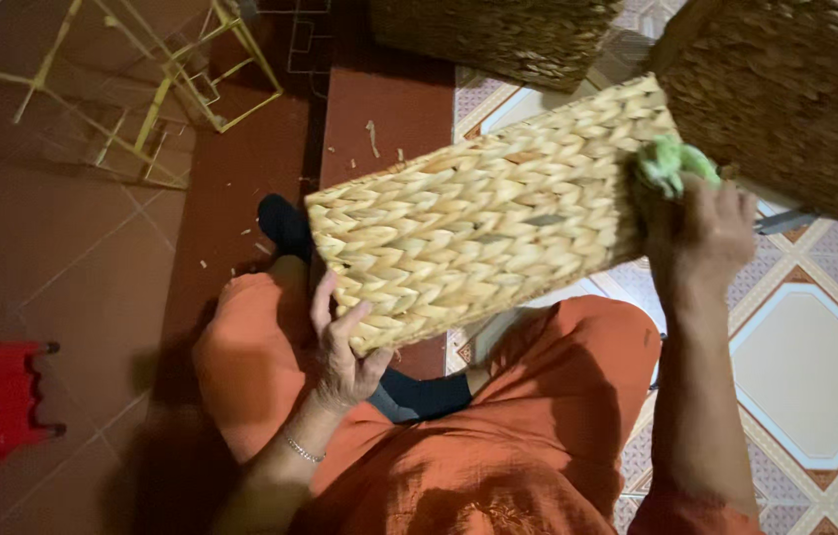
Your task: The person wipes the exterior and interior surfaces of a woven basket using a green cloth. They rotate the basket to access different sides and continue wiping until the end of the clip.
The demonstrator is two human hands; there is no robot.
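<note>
A pale woven straw basket (488, 213) is tilted across my lap, its flat plaited side facing up. My left hand (344, 342) grips its near lower corner, thumb on top. At the far right end of the basket my right hand (698, 230) is closed on a crumpled green cloth (671, 163), which it presses against the weave. A thin metal blade or scissors tip (785, 221) sticks out to the right of that hand. I sit in orange trousers (538, 426) with dark socks.
Two darker woven baskets stand behind, one at top centre (498, 35) and one at top right (795, 94). Yellow wire frames (181, 84) lie on the brown floor at upper left. A red plastic stool (2, 401) is at the left edge. Patterned tiles (815, 367) lie to the right.
</note>
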